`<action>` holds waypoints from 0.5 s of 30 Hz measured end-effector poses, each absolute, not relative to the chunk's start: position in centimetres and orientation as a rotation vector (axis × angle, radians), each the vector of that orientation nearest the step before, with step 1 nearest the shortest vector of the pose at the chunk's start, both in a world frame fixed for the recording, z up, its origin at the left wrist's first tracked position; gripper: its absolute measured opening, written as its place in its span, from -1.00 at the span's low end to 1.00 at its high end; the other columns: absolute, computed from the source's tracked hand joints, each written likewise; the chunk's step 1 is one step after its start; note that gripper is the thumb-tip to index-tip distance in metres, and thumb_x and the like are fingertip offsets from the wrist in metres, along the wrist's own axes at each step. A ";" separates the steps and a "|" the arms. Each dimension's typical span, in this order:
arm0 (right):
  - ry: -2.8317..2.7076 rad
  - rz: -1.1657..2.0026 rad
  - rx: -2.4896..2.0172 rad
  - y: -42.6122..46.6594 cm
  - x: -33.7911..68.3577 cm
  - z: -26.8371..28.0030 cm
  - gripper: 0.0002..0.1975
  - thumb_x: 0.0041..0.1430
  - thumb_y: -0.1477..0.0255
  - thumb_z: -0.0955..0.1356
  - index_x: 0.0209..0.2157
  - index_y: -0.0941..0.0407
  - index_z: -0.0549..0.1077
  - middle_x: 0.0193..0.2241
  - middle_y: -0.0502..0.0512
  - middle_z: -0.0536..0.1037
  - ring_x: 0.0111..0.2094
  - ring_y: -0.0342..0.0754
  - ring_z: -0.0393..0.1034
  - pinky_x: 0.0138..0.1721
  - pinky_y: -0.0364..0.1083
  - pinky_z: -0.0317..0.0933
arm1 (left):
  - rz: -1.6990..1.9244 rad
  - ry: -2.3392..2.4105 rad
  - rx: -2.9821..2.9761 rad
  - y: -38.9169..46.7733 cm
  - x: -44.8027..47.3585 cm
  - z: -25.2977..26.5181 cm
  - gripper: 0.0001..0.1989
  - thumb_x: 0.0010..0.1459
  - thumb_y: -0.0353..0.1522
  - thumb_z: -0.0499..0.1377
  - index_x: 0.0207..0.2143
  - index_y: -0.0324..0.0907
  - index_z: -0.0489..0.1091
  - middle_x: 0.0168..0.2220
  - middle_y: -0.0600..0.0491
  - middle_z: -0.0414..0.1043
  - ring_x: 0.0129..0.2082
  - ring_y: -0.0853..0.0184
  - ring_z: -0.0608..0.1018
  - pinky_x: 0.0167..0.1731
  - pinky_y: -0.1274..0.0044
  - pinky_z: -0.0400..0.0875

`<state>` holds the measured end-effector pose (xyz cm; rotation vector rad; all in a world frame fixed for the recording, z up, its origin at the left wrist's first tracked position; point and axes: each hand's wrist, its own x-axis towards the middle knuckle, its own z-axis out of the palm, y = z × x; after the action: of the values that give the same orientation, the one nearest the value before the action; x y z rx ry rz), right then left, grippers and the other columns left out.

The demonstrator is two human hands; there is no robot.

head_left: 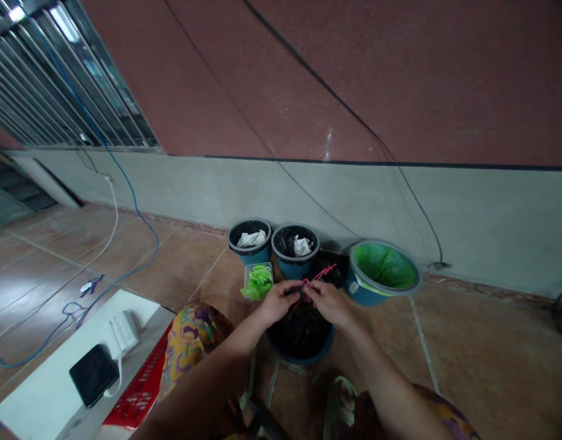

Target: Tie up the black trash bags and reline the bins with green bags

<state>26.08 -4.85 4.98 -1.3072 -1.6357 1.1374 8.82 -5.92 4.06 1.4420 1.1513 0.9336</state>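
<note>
Both hands meet over a blue bin (329, 349) with a black garbage bag (303, 327) inside, on the floor between my feet. Dark plastic shows at the fingertips of my left hand (281, 302), closed beside a thin pinkish-red string (325, 272). My right hand (329, 300) pinches the same string, whose loose ends stick up beyond the fingers. The exact grip is too small to make out. Just past my left hand, a bunched bright green plastic bag (258, 281) lies in a small clear container (248, 269).
Along the wall stand two bins (258, 252) (295, 266) lined with black bags holding crumpled white waste, and a larger bin (369, 296) lined in green. At left, a white board (38, 391) with a phone (94, 374) covers a red basket (141, 391). Cables (137, 211) trail across the floor.
</note>
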 end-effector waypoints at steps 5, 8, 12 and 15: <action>-1.547 1.238 -1.313 -4.9 25.9 5.5 -0.66 0.10 0.13 0.30 -0.59 0.06 0.40 -0.64 -0.03 0.47 -0.62 -0.14 0.30 -0.54 -0.15 0.13 | 0.809 1.275 1.665 -6.9 8.9 1.4 -0.68 0.10 -0.42 0.20 -0.05 -0.19 0.46 -0.09 -0.04 0.55 -0.09 0.25 0.55 0.00 0.44 0.38; -1.526 1.283 -1.270 -4.6 26.0 5.5 -0.68 0.09 0.13 0.32 -0.55 0.07 0.43 -0.61 -0.02 0.50 -0.61 -0.14 0.32 -0.53 -0.14 0.17 | 0.719 1.311 1.732 -6.9 9.5 0.4 -0.77 0.24 -0.33 0.07 -0.23 -0.18 0.51 -0.28 0.01 0.55 -0.25 0.28 0.55 -0.14 0.48 0.39; -1.539 1.160 -1.333 -3.7 27.7 4.9 -0.83 0.06 0.29 0.35 -0.43 0.07 0.53 -0.53 0.01 0.57 -0.51 -0.09 0.42 -0.42 -0.12 0.25 | 0.804 1.412 1.501 -5.9 9.6 -1.1 -0.67 0.25 -0.21 0.04 -0.49 -0.18 0.41 -0.52 0.07 0.42 -0.48 0.35 0.46 -0.38 0.53 0.34; -1.619 0.999 -1.426 -3.5 29.1 5.1 -0.83 0.02 0.43 0.36 -0.32 0.05 0.58 -0.41 0.04 0.64 -0.40 -0.05 0.49 -0.32 -0.09 0.29 | 0.975 1.455 1.170 -5.0 9.2 -2.1 -0.62 0.23 -0.12 0.06 -0.53 -0.18 0.33 -0.59 0.11 0.33 -0.57 0.41 0.40 -0.48 0.56 0.32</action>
<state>29.12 -3.46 5.05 -1.4256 -1.6185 0.9988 9.16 -5.00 -2.14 1.1697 1.4550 0.9747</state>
